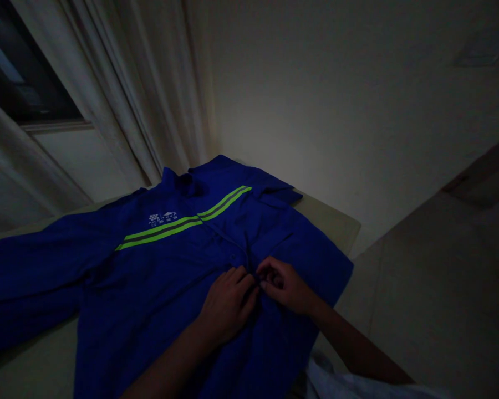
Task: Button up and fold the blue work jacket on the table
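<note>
A blue work jacket [149,288] lies spread out, front side up, with its collar toward the wall. A yellow-green and grey reflective stripe [162,233] crosses its chest, and a white printed logo [163,218] sits above the stripe on the left. My left hand [232,299] is closed on the front edge of the jacket, about midway down the placket. Right beside it, my right hand [285,285] pinches the cloth of the same edge, thumb and fingertips together. Whatever small part lies between the fingertips is too dark to make out.
Under the jacket is a pale tabletop [339,216], its corner showing at the right. Behind it hang light curtains [149,83] next to a dark window [25,72] and a plain wall [316,111]. The floor [432,277] lies to the right.
</note>
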The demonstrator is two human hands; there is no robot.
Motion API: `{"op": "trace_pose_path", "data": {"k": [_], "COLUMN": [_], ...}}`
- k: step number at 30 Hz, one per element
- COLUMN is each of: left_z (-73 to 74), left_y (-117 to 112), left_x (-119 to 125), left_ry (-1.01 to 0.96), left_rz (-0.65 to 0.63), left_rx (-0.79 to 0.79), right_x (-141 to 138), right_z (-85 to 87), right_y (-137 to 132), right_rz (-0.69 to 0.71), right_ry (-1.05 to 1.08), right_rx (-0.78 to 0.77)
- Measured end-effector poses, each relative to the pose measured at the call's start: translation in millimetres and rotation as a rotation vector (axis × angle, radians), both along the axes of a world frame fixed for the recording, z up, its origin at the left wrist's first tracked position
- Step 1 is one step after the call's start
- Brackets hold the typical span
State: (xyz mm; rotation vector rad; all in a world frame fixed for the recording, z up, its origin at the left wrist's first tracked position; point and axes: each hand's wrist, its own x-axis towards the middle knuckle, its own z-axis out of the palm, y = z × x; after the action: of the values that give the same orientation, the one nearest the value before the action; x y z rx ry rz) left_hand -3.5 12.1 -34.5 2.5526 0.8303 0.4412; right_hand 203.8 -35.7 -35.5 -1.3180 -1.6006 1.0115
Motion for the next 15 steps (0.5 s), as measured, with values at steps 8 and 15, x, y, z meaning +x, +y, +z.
{"op": "trace_pose_path", "data": {"k": [8, 15], "left_z": [-0.5, 4.0], "left_y": [-0.1, 20.8], "left_x": [-3.9, -10.4], "left_ry": [-0.108, -0.09], "left_rz": [-0.053, 0.032], "left_rx": [-0.02, 0.226], "right_x": [7.8, 9.4], "right_z": [30.1, 35.7], "right_y": [-40.7, -65.4], "right_rz": [0.055, 0.109], "right_ry": [-0.449, -0.442], "right_rx": [0.103, 0.115]}}
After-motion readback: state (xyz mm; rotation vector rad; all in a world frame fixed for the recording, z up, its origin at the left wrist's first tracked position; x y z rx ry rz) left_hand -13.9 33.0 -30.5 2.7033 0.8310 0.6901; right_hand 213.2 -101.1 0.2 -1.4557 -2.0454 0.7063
